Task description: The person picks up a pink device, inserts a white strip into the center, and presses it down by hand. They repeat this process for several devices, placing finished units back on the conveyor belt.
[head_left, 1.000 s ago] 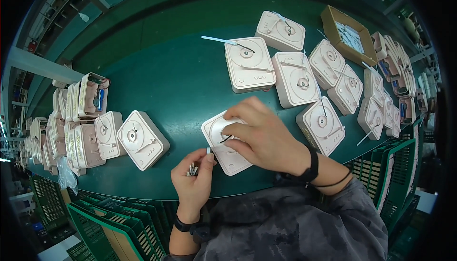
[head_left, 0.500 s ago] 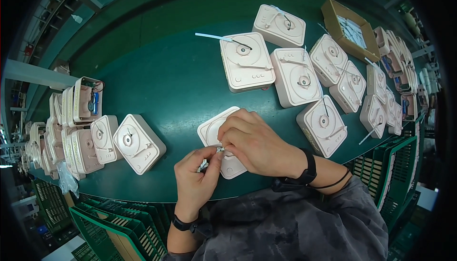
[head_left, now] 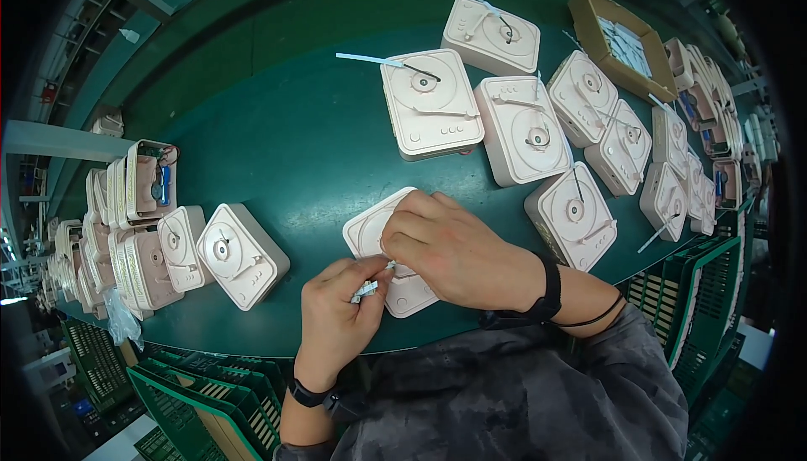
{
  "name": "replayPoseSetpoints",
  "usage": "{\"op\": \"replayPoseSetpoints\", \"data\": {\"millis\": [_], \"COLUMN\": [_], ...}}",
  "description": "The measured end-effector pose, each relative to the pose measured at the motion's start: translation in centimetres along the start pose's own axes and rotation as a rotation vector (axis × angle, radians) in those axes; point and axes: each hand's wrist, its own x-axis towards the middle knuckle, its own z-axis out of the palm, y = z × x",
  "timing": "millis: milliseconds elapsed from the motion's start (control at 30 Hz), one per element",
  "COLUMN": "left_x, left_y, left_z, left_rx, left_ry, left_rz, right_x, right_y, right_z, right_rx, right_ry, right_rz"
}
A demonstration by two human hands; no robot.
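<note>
A pale pink, record-player-shaped unit [head_left: 367, 227] lies at the table's near middle, mostly covered by my hands. My left hand [head_left: 338, 311] is closed round a small bundle of whitish-green printed strips [head_left: 365, 291], at the unit's near left edge. One end of the bundle shows between my left thumb and index finger, close to my right fingertips. Over the unit, my right hand [head_left: 461, 252] is closed with its fingers bent down in a pinch. Whatever sits in that pinch is hidden behind the fingers.
Several similar units [head_left: 524, 137] lie at the right, some with a black wire and pale strip. An open cardboard box [head_left: 588, 17] holds white strips at the far right. More units [head_left: 238, 251] and stacked shells [head_left: 151, 184] stand left. Green crates [head_left: 210, 402] are below the table's near edge.
My left hand has shifted slightly left, and more of the strip bundle shows. The right hand stays over the unit, fingers still pinched. The whole view has moved a little.
</note>
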Motion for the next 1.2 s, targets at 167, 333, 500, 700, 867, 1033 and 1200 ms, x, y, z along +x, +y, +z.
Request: {"op": "replayPoseSetpoints", "data": {"millis": [167,333,500,700,867,1033,1200], "left_x": [0.1,-0.1,0.0,0.1,-0.1,0.0,-0.2], "left_y": [0.3,0.5,0.5,-0.5,-1.7,-2.0,-2.3], "left_z": [-0.2,0.0,0.2,0.9,1.4,1.8,2.0], "left_rx": [0.089,0.110,0.107,0.126,0.176,0.191,0.189], "left_ry": [-0.014,0.000,0.001,0.032,0.050,0.091,0.108], "left_rz": [0.050,0.053,0.066,0.174,0.263,0.288,0.310], "right_x": [-0.2,-0.8,-1.0,-1.1,-1.2,-1.2,-1.1], "right_y": [-0.6,-1.0,-0.8,-0.4,-0.5,-0.6,-0.9], "right_z": [0.0,0.6,1.0,1.5,1.9,2.6,2.6], "right_rx": [-0.085,-0.150,-0.124,-0.089,-0.063,-0.058,-0.040], "right_ry": [-0.017,0.028,0.078,0.155,0.195,0.239,0.245], "right_rz": [-0.011,-0.035,-0.036,-0.034,-0.022,-0.027,-0.013]}}
